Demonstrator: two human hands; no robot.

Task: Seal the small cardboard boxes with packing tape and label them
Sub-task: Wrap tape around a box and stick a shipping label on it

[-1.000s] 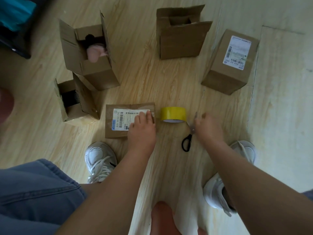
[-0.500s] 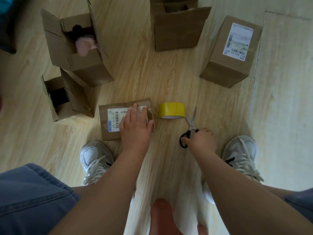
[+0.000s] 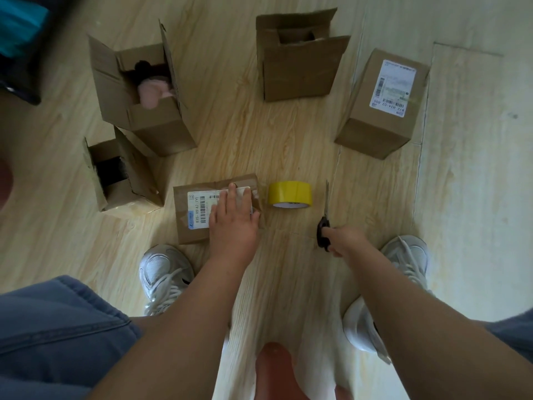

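Note:
A small flat cardboard box [image 3: 190, 229] lies on the wooden floor in front of me, with a white barcode label [image 3: 202, 210] on top. My left hand [image 3: 232, 222] lies flat on the right part of that label, fingers straight. A yellow roll of packing tape [image 3: 290, 194] stands just right of the box. Right of the tape lie black-handled scissors [image 3: 326, 209], blades pointing away from me. My right hand [image 3: 344, 241] grips their handles.
Three open cardboard boxes stand around: one with a pink item [image 3: 144, 90], a smaller one [image 3: 121, 174] at the left, one at the back [image 3: 297, 67]. A closed, labelled box [image 3: 380, 105] stands at the right. My white shoes [image 3: 164, 272] flank the work area.
My left hand slid further left across the label. My right hand drew back from the scissor blades to the handles and now grips them.

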